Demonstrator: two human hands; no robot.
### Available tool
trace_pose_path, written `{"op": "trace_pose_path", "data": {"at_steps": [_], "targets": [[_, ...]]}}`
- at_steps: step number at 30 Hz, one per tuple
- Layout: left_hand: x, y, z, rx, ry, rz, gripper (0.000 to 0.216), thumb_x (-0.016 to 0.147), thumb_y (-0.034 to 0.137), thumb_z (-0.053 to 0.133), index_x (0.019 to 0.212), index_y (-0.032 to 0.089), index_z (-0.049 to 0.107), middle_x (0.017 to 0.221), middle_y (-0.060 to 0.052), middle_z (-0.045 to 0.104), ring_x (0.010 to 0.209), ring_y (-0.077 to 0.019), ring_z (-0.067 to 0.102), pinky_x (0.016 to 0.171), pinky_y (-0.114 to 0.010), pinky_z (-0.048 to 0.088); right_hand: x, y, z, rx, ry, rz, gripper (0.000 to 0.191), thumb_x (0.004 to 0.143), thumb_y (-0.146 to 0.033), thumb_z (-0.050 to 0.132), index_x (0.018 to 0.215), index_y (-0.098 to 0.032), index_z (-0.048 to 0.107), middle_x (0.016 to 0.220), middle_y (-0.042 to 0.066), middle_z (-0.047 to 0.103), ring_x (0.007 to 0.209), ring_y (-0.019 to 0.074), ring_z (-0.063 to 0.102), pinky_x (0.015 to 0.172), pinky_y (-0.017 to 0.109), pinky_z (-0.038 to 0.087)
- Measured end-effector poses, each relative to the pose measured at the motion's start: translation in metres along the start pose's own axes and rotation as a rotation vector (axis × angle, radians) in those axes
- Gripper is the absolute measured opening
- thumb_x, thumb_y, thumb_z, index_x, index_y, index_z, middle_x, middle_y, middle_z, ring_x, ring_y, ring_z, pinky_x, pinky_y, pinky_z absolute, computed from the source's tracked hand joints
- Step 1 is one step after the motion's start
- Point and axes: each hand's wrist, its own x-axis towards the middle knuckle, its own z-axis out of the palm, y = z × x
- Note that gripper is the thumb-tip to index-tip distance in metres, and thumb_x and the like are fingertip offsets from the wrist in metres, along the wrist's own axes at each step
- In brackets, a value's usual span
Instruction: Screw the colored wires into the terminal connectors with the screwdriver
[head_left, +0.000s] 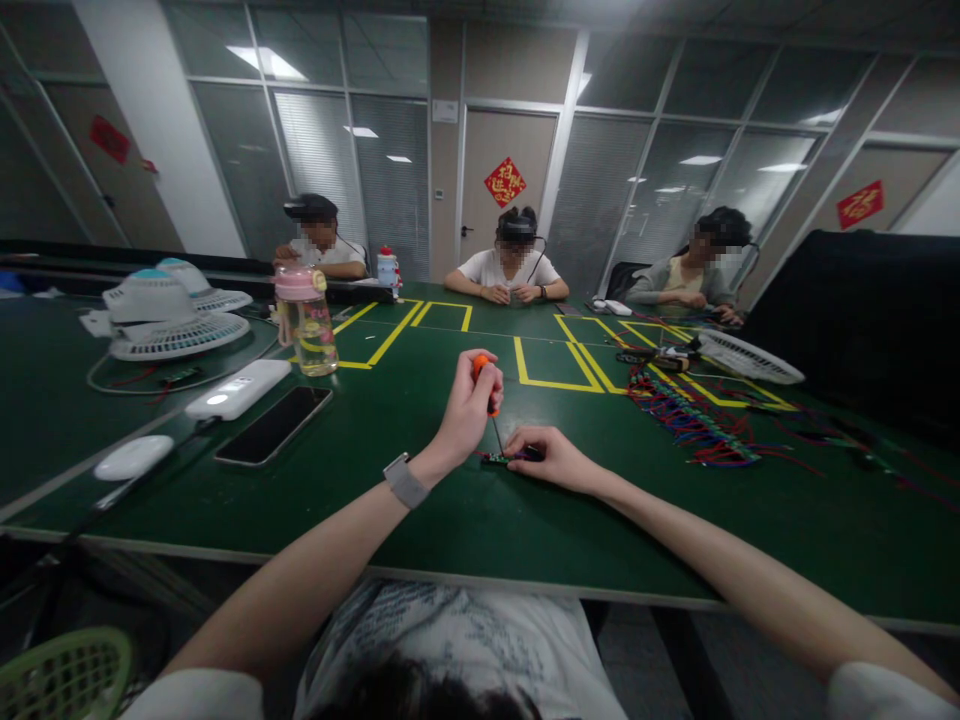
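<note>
My left hand (468, 410) is wrapped round an orange and black screwdriver (486, 385), held nearly upright. Its thin shaft slants down to a small green circuit board (495, 459) lying on the table. From the right, my right hand (551, 458) pinches the board's right part between thumb and fingers and pins it to the green surface. A short red wire shows at the board's left end. Whether the tip sits in a screw is too small to make out.
Several similar boards with red and blue wires (694, 425) lie in a row at right. A phone (274, 425), a white power strip (238, 389), a drink bottle (311, 330) and white fan parts (176, 335) stand at left. Several people sit across the green table (420, 540).
</note>
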Motion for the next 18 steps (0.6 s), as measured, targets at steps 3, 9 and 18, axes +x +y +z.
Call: {"op": "trace_pose_path", "data": {"at_steps": [3,9,18], "targets": [[0.0011,0.0007,-0.0017,0.020,-0.001,0.012,0.019,0.093,0.036,0.051,0.100,0.022,0.041,0.072,0.006,0.043,0.056,-0.0056,0.042,0.053,-0.018,0.035,0.0001,0.0001,-0.0001,0.009,-0.006,0.013,0.017,0.080,-0.031,0.070,0.082,-0.015,0.070,0.087,0.006,0.068,0.082,0.0170,0.064,0.078,0.032,0.051],[-0.0007,0.0021,0.0000,0.016,-0.032,-0.019,0.023,0.092,0.040,0.052,0.100,0.022,0.040,0.072,0.006,0.044,0.055,-0.0057,0.041,0.051,-0.019,0.033,0.0002,0.0041,-0.0005,0.038,-0.009,0.013,0.019,0.079,-0.031,0.071,0.086,-0.014,0.071,0.088,0.007,0.069,0.083,0.0173,0.065,0.079,0.033,0.051],[-0.0033,0.0009,0.0009,0.018,-0.048,0.002,0.021,0.093,0.039,0.051,0.101,0.022,0.041,0.073,0.005,0.044,0.056,-0.0058,0.041,0.053,-0.019,0.034,0.0007,0.0048,-0.0004,0.037,-0.002,0.026,0.023,0.078,-0.036,0.071,0.085,-0.014,0.071,0.088,0.007,0.069,0.082,0.0170,0.064,0.078,0.033,0.052]]}}
